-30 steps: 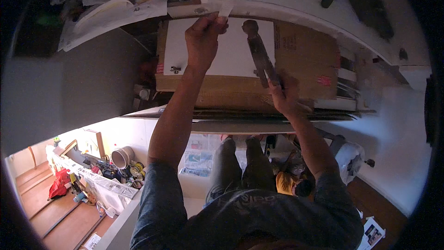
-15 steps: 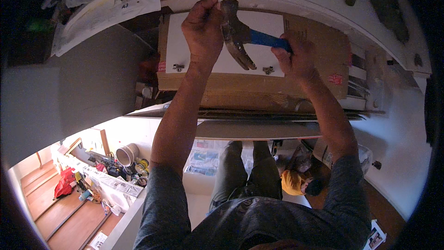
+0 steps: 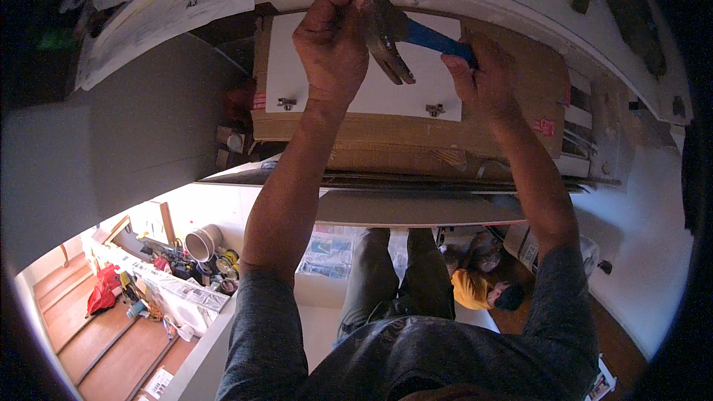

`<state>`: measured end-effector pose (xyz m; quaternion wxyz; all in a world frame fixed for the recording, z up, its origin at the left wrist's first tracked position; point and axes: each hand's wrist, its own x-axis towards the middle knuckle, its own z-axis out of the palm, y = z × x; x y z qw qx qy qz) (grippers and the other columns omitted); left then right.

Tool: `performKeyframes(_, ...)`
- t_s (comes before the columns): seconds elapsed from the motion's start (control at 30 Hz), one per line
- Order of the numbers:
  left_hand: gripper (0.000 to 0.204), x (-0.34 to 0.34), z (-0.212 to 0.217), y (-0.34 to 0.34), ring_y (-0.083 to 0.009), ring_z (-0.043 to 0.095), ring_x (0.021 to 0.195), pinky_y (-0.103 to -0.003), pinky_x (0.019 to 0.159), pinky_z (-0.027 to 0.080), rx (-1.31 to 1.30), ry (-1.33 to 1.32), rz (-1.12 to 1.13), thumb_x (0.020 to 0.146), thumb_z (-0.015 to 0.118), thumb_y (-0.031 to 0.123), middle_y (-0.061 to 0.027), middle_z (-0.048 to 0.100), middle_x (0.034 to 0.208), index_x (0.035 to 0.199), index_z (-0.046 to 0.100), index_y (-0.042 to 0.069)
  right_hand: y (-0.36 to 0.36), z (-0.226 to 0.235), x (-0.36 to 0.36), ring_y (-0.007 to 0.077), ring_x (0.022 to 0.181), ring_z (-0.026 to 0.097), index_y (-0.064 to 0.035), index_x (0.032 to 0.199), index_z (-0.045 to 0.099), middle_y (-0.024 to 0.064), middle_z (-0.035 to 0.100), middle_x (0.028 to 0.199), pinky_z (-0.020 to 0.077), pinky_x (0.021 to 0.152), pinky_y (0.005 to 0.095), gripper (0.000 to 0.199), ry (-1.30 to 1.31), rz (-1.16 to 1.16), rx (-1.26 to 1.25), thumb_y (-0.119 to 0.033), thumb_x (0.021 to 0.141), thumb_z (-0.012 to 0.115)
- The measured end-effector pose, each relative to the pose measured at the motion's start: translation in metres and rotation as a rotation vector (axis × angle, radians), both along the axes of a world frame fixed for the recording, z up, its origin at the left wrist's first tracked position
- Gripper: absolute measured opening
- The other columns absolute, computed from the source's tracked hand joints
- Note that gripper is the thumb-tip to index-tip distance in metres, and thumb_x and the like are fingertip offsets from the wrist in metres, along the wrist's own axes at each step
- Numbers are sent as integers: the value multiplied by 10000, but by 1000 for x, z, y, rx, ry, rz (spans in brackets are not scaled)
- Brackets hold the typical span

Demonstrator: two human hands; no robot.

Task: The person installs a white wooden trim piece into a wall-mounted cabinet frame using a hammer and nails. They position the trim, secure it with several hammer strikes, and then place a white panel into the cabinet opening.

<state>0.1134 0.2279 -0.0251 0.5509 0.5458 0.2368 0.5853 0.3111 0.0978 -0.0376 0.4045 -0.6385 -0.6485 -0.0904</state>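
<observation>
Gripping a claw hammer (image 3: 401, 27) near the end of its blue handle, the right hand (image 3: 488, 78) has its fingers wrapped around it, with the metal head out to their left. That head sits right beside the left hand (image 3: 332, 44); touching or just shy, can't tell. Left fingers are bunched narrow, and I can't see whether anything's pinched in there.

Behind the hands is a white panel (image 3: 390, 100) against brown cardboard (image 3: 512, 41), one metal hinge (image 3: 287, 104) below the left fingers, another (image 3: 435, 110) below and left of the right ones.

Biggest worry imo: a slightly crooked swing mashes the left fingertips, since they're so close and the light's dim. A loose grip could also let the hammer slip and ding the panel, or drop toward the person in yellow (image 3: 468, 289) way below the right fingers.
</observation>
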Motion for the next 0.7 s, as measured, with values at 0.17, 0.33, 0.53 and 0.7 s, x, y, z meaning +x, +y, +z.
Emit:
performKeyframes(0.17, 120, -1, -1, -3, -93, 661, 928, -245, 839, 529, -131, -41, -59, 987, 630, -27, -60, 751, 1008, 1070, 715, -12, -2, 3, -3, 247, 554, 605, -69, 896, 670, 78, 577, 628, 481, 536, 373, 440, -35, 39, -34, -505, 952, 678)
performKeyframes(0.33, 116, -7, -7, -3, -90, 665, 905, -248, 815, 543, 9, 84, -6, 984, 671, 26, -60, 747, 981, 1087, 720, 4, -18, -10, -16, 299, 575, 630, -88, 835, 630, 108, 613, 673, 500, 547, 404, 419, 218, -5, -174, -479, 869, 778)
performKeyframes(0.53, 136, -19, 6, -18, -107, 689, 856, -268, 732, 582, 25, 200, 7, 967, 708, 63, -71, 745, 943, 1087, 710, -2, -43, -29, -16, 289, 542, 623, -83, 917, 632, 97, 600, 647, 494, 514, 395, 377, 187, 104, -57, -425, 863, 782)
performKeyframes(0.7, 142, -16, 13, -11, -114, 696, 858, -268, 744, 584, -25, 83, -21, 960, 714, 58, -76, 746, 929, 1087, 707, -3, -37, -20, -18, 168, 600, 652, -12, 990, 622, 62, 635, 681, 514, 560, 329, 369, 138, 103, -119, -381, 989, 629)
